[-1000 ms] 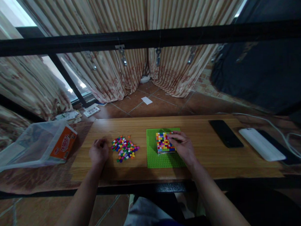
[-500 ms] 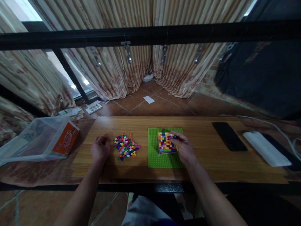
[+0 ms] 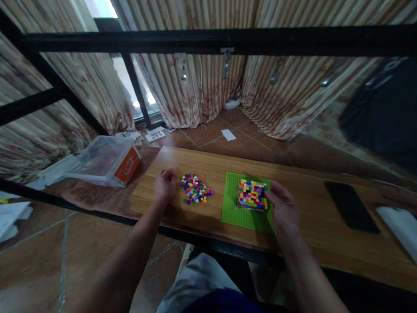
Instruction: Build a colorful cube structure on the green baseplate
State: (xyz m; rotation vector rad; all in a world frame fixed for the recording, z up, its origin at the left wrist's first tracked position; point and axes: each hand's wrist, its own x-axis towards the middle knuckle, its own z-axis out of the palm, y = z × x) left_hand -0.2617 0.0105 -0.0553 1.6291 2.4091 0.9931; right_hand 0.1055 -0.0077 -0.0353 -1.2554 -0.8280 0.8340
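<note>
A block of multicoloured toy bricks (image 3: 252, 195) stands on a green studded baseplate (image 3: 233, 215). My right hand (image 3: 284, 207) is at the block's right edge, thumb and fingers drawn together; whatever they may hold is too small to make out. Left of the baseplate, a loose pile of small coloured bricks (image 3: 196, 189) lies on the wooden board. Just beside that pile, my left hand (image 3: 165, 185) rests on the board with its fingers curled in, and their contents are hidden.
A clear plastic bin (image 3: 106, 162) with an orange label is at the left end of the wooden board (image 3: 201, 156). To the right lie a dark phone-shaped slab (image 3: 351, 206) and a white oblong object (image 3: 404, 234). A black metal bar (image 3: 197, 42) crosses beyond the board.
The view has turned left and tilted, shifting everything rightward. My right hand has drawn back from the block's top to its right edge. My left hand stays beside the loose bricks.
</note>
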